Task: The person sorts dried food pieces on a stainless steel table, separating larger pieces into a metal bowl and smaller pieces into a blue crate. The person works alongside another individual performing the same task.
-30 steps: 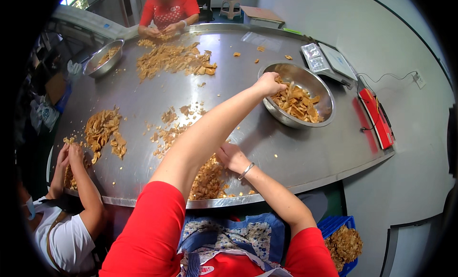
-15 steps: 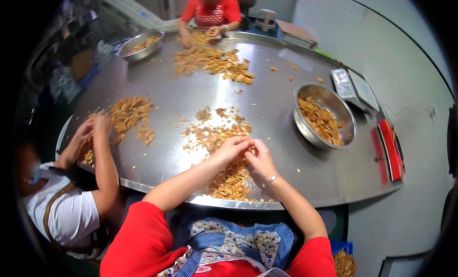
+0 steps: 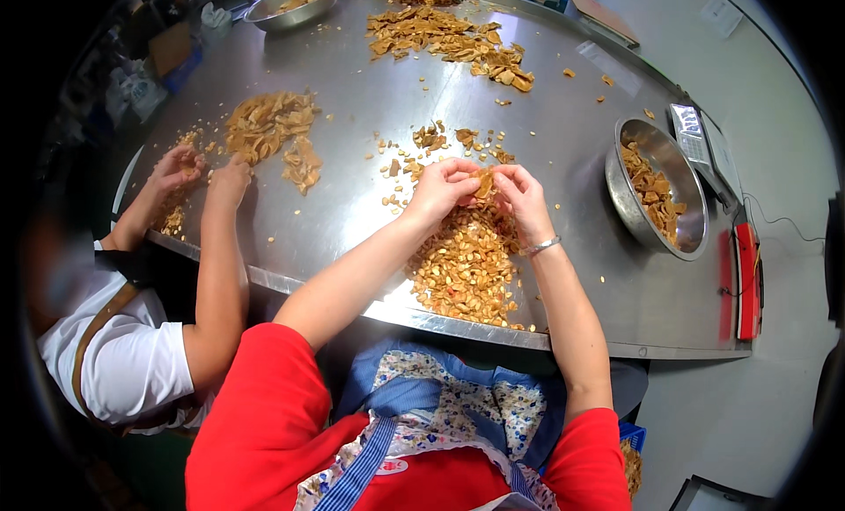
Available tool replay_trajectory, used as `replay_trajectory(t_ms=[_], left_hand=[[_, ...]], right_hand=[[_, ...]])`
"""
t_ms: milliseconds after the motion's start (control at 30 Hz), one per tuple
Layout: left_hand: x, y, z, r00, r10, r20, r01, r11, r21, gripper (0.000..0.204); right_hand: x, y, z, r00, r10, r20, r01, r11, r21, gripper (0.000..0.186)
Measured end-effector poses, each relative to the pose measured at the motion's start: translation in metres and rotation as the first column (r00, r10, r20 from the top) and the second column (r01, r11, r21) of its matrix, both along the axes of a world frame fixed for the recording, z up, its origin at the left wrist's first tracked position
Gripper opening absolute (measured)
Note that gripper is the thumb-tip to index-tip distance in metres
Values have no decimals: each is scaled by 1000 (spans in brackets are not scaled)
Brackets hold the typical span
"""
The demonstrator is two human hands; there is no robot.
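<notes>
Between my fingertips is a thin brown dried slice point(image 3: 483, 185), held over the pile in front of me. My left hand point(image 3: 447, 191) pinches it from one side, and my right hand point(image 3: 525, 198), with a silver bracelet at the wrist, pinches the other. Below them lies a heap of small flat golden pieces point(image 3: 462, 278), reaching to the table's near edge. Just beyond my hands are scattered darker brown bits point(image 3: 429, 138). Whether the slice is whole or torn, I cannot tell.
On the metal table point(image 3: 352, 238), a steel bowl point(image 3: 623, 207) of brown slices stands right, beside a scale point(image 3: 691, 139). A co-worker's hands point(image 3: 231, 181) work at a slice pile point(image 3: 268, 128) on the left. Another slice pile point(image 3: 449, 40) and bowl point(image 3: 290, 14) lie far back.
The view has tilted downward, so the far person is mostly out of it. My fingertips have parted slightly, and the slice now shows between them. The left co-worker's hands have moved apart.
</notes>
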State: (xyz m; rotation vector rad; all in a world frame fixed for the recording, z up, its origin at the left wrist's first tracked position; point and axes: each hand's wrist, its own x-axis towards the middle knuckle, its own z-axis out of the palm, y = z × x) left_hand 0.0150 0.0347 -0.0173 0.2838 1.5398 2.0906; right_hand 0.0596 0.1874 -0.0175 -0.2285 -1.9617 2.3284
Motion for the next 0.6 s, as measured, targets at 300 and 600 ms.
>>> replay_trajectory(t_ms=[300,600], left_hand=[[-1,-5,-1,973,-59,222,39,995,95,24],[-3,-1,-6,999,27,44,-34,984,172,27]], right_hand=[[8,-4,-10,886,-42,-463,300,812,501,14],[14,-11,1,880,36,-474,281,763,581,20]])
